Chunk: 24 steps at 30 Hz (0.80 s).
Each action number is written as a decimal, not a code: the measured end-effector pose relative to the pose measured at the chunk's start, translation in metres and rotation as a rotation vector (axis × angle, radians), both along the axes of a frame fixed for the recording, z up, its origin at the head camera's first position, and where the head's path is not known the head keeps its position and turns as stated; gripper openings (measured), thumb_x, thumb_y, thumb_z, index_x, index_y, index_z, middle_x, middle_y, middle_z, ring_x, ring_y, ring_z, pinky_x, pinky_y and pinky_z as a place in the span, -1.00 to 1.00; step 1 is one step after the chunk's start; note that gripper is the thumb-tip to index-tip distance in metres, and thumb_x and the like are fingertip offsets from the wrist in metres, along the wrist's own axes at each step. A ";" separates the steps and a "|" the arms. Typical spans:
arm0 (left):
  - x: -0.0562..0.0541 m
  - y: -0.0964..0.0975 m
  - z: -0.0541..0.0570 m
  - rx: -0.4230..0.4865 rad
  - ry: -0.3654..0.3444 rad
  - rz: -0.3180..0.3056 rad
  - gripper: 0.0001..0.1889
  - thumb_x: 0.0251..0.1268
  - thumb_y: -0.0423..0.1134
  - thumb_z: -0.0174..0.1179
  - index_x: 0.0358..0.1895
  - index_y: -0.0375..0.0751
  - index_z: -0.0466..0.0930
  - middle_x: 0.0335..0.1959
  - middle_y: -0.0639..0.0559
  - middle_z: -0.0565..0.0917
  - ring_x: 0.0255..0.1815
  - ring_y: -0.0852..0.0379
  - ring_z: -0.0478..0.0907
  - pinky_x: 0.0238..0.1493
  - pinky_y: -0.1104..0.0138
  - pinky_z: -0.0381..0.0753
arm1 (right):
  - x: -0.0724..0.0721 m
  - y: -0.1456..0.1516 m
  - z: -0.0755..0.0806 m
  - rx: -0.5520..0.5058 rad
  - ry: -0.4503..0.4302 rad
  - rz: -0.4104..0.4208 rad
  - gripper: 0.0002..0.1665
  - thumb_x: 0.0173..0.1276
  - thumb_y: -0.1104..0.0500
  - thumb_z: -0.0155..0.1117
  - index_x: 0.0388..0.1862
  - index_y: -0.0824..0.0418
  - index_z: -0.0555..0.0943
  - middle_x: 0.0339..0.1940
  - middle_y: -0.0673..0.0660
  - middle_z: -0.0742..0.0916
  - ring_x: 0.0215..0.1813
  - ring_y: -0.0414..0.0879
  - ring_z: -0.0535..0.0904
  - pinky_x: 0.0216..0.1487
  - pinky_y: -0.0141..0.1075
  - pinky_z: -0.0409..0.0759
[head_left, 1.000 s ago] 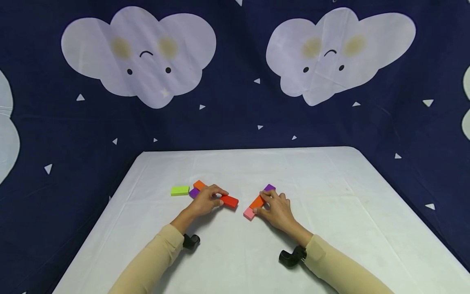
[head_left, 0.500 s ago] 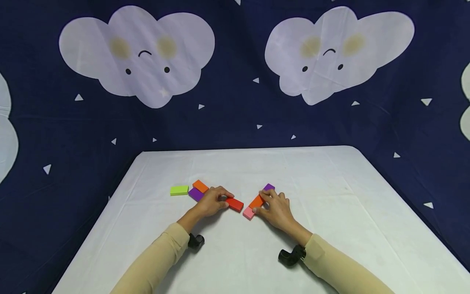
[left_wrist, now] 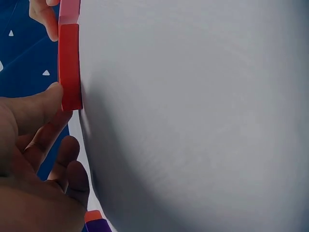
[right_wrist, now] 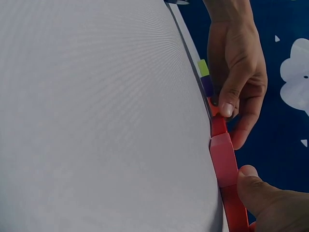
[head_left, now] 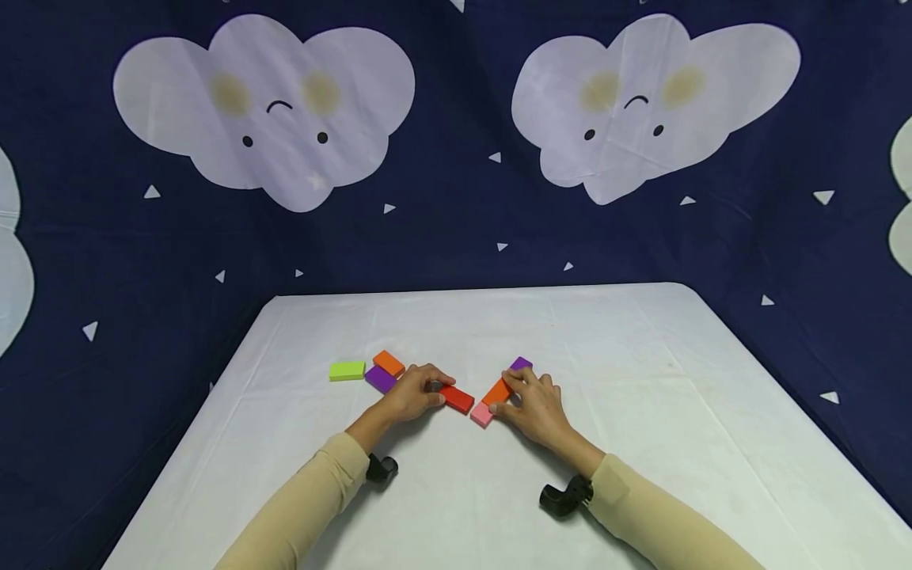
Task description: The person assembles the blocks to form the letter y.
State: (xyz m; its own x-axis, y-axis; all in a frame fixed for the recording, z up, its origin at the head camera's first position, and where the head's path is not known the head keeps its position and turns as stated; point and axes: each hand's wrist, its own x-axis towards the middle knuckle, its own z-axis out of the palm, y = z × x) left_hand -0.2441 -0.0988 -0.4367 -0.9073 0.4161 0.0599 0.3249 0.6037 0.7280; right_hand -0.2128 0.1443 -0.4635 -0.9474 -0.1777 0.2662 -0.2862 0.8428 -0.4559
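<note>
My left hand pinches the left end of a red block between thumb and index finger, on the white table. The red block's right end meets or nearly meets a pink block; from the left wrist view the red block looks end to end with it. Beyond the pink block, an orange block and a purple block run in a slanting row to the back right. My right hand grips the orange block, its thumb near the pink joint and its fingers partly covering the far end.
Left of my left hand lie another orange block, a second purple block beside it and a lime green block. A white cloth covers the table. Behind it hangs a dark blue curtain with clouds.
My left hand has slid the red block rightward, up to the pink block, uncovering more of the left purple and orange blocks. My right hand has stayed in place.
</note>
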 end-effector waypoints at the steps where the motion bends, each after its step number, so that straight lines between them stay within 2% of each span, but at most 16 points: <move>1: 0.000 0.000 0.000 0.005 -0.002 0.007 -0.68 0.08 -0.43 0.28 -0.04 -0.17 0.67 -0.15 -0.03 0.66 -0.24 0.06 0.33 -0.22 0.38 0.21 | 0.000 0.000 0.000 -0.001 -0.003 0.000 -0.20 0.04 -0.20 0.40 0.22 0.17 0.52 0.15 0.07 0.58 -0.16 0.03 0.36 -0.20 -0.20 0.18; 10: 0.009 0.000 -0.004 0.135 -0.077 0.151 -0.62 0.11 -0.38 0.30 0.05 -0.22 0.61 -0.01 -0.12 0.63 -0.18 0.04 0.42 -0.30 0.39 0.39 | 0.000 0.000 -0.001 -0.009 0.020 0.000 -0.21 0.03 -0.18 0.42 0.20 0.18 0.54 0.13 0.07 0.60 -0.18 0.03 0.36 -0.22 -0.21 0.18; 17: 0.019 0.007 -0.007 0.184 -0.055 0.251 -0.62 0.09 -0.33 0.33 0.04 -0.25 0.61 -0.01 -0.17 0.64 -0.08 -0.06 0.52 -0.11 0.24 0.50 | 0.000 0.001 -0.001 -0.005 0.012 0.002 -0.20 0.04 -0.20 0.40 0.21 0.18 0.53 0.14 0.07 0.59 -0.17 0.02 0.36 -0.22 -0.21 0.17; 24: 0.023 0.014 -0.011 0.169 -0.032 0.323 -0.61 0.04 -0.33 0.35 0.01 -0.26 0.62 -0.02 -0.17 0.64 -0.11 -0.04 0.52 -0.13 0.25 0.48 | -0.001 0.001 -0.002 -0.010 0.012 0.004 -0.20 0.04 -0.20 0.41 0.22 0.17 0.53 0.14 0.06 0.59 -0.18 0.01 0.35 -0.22 -0.21 0.17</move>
State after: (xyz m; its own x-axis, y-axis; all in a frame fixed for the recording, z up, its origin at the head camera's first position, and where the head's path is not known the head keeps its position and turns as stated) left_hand -0.2213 -0.0853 -0.4477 -0.9929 0.0939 0.0724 0.1120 0.5416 0.8331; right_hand -0.2135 0.1453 -0.4652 -0.9434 -0.1786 0.2794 -0.2949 0.8371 -0.4607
